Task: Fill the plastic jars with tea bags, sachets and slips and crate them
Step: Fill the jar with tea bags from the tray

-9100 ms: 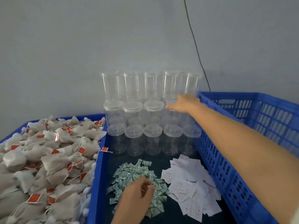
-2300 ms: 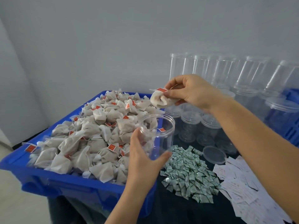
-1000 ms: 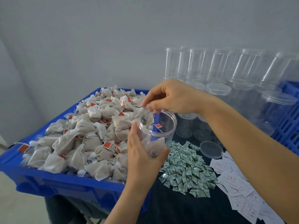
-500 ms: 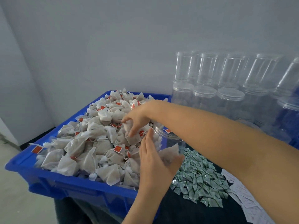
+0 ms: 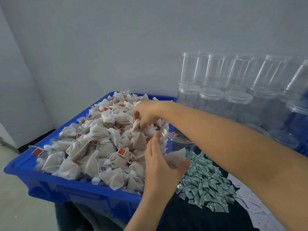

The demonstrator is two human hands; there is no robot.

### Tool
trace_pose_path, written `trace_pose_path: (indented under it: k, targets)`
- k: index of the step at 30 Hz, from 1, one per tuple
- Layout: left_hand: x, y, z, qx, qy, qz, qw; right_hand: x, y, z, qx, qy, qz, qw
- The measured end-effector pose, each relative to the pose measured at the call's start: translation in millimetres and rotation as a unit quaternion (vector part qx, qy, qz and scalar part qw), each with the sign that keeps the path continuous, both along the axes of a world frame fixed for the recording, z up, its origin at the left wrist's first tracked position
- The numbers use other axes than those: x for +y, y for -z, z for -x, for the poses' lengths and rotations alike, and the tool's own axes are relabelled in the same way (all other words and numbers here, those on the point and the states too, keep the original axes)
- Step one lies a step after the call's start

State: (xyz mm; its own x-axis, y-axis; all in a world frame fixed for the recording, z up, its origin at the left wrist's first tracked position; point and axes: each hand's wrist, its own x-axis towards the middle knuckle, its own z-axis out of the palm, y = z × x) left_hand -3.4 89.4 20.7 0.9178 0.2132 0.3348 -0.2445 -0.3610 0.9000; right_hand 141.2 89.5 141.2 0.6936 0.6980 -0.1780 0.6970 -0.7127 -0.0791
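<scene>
My left hand [image 5: 160, 161] grips an open clear plastic jar [image 5: 179, 144], held tilted beside the blue crate [image 5: 80, 189] heaped with beige tea bags [image 5: 100, 140] bearing red tags. One tea bag lies inside the jar near my palm. My right hand [image 5: 146, 115] reaches across over the heap and pinches a tea bag [image 5: 137, 126] just left of the jar's mouth. A pile of green sachets [image 5: 205, 184] lies on the dark tabletop under my right forearm. White paper slips [image 5: 253, 204] lie at the lower right, partly hidden by that arm.
Stacked clear jars with lids [image 5: 230, 85] stand in rows against the grey wall at the right. A second blue crate [image 5: 301, 147] shows at the far right edge behind jars. Pale floor [image 5: 16, 197] lies to the left below the crate.
Since a second ago my right hand dropped a tea bag in the jar, went back to the heap and closed on another bag. My left hand kept hold of the jar.
</scene>
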Motion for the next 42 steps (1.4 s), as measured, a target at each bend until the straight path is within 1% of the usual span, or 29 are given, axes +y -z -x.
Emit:
trace_pose_path:
  k: [4,6,9,12,17,23,25,27,32,36,42]
  targets:
    - [2,-1,0,0.004,-0.002,0.008,1.000,-14,-14,1,-0.010,0.015,-0.063,0.998]
    - [2,-1,0,0.009,-0.004,0.013,1.000,-22,-27,3,-0.004,0.029,-0.115,0.993]
    - [2,-1,1,0.014,-0.001,0.019,1.000,-36,-51,11,0.022,0.040,-0.211,0.976]
    - [2,1,0,0.015,-0.005,0.024,1.000,-52,-73,22,0.050,0.036,-0.281,0.958]
    - [2,5,-2,0.010,-0.011,0.035,0.999,-77,-96,34,0.084,0.049,-0.357,0.929]
    - [3,6,-5,0.006,-0.015,0.038,0.999,-103,-103,51,0.101,0.049,-0.415,0.903]
    - [4,7,-5,0.004,-0.012,0.048,0.999,-107,-99,57,0.099,0.051,-0.415,0.903]
    - [3,7,-5,0.001,-0.013,0.054,0.998,-109,-89,61,0.088,0.052,-0.399,0.911]
    - [3,6,-6,-0.004,-0.014,0.082,0.997,-109,-56,67,0.015,0.069,-0.333,0.940]
    - [4,6,-7,-0.008,-0.018,0.091,0.996,-109,-39,71,-0.022,0.080,-0.244,0.966]
    - [3,7,-5,-0.010,-0.017,0.085,0.996,-96,-31,72,-0.015,0.077,-0.136,0.988]
